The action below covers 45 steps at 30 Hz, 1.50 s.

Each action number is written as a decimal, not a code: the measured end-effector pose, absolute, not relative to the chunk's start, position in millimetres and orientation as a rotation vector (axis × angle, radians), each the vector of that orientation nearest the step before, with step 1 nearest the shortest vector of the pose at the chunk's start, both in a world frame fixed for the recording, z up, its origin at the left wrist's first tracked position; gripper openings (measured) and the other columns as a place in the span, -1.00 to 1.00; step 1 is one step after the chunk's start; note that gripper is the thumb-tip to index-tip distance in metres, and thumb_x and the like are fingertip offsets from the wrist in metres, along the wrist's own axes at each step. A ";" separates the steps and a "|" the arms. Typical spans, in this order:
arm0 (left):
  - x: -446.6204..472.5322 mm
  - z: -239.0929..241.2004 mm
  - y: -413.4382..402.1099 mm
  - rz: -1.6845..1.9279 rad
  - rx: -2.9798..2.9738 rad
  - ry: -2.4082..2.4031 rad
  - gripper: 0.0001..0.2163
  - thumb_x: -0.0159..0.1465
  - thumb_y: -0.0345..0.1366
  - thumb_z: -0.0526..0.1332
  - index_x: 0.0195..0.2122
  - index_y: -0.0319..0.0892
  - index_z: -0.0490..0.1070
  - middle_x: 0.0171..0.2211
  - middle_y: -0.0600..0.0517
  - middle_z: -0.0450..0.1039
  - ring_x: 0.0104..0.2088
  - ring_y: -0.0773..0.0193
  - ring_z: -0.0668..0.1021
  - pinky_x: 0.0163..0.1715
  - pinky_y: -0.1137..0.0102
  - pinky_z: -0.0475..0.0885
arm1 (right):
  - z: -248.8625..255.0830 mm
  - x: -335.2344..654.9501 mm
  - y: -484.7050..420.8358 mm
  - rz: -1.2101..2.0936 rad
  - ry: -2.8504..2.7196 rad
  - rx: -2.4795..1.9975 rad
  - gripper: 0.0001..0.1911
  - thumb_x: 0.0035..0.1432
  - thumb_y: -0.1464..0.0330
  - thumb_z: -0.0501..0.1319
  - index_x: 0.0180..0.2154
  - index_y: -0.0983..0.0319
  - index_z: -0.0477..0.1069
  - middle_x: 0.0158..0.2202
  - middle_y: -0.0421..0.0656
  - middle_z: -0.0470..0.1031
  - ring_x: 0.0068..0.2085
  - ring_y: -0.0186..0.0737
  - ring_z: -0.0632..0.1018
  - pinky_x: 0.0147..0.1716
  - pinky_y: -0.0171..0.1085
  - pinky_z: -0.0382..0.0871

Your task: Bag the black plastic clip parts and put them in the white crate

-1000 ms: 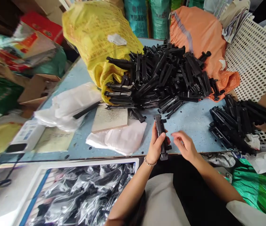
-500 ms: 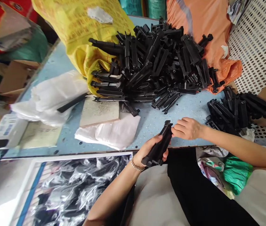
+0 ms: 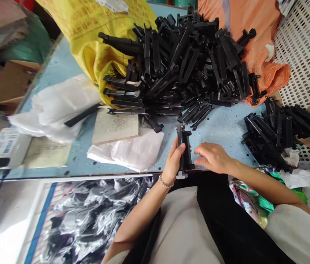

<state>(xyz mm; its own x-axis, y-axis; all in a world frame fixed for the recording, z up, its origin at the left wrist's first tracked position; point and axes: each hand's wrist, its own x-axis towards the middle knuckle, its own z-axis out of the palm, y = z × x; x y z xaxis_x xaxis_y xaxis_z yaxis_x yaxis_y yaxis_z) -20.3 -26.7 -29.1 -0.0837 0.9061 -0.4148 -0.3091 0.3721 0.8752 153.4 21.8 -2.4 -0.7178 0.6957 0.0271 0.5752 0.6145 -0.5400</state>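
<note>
My left hand (image 3: 173,161) is wrapped round a black plastic bracket (image 3: 185,152), held nearly upright at the front edge of the blue table (image 3: 221,128). The bracket is long, with a wider piece at each end and short tabs along its right side. Just to its right, my right hand (image 3: 211,157) is apart from it, thumb and fingers parted with nothing seen between them. Beyond both hands lies a big heap of similar black plastic parts (image 3: 177,69). A smaller pile of them (image 3: 277,132) lies to the right.
A yellow sack (image 3: 89,25) and an orange sack (image 3: 262,47) flank the heap. White plastic bags (image 3: 67,99) and a flat tile (image 3: 116,126) lie left. A perforated white crate (image 3: 306,55) stands right. Below the table edge are plastic-wrapped black items (image 3: 89,216).
My left hand has turned the bracket more upright and moved it slightly up and left. My right hand has drawn away from it, and its fingers have parted.
</note>
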 end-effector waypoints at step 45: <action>-23.2 -5.8 -22.0 0.991 0.715 0.866 -0.47 0.24 0.21 0.20 -0.17 -0.24 0.35 -0.59 0.07 0.39 -0.62 0.36 0.36 -0.63 0.46 0.22 | 17.4 147.6 72.6 0.440 -2.432 -0.978 -0.53 0.31 0.02 -0.03 -0.31 0.28 0.34 -0.38 -0.14 0.42 -0.32 -0.43 0.34 -0.29 -0.37 0.20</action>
<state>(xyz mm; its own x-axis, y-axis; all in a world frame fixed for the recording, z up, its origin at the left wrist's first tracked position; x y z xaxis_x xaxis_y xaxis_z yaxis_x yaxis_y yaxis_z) -23.2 -22.0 -5.8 0.2844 0.9157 -0.2839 -0.4036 0.3829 0.8309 147.6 72.6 17.4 -0.6301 0.7115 0.3109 0.5577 0.6933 -0.4564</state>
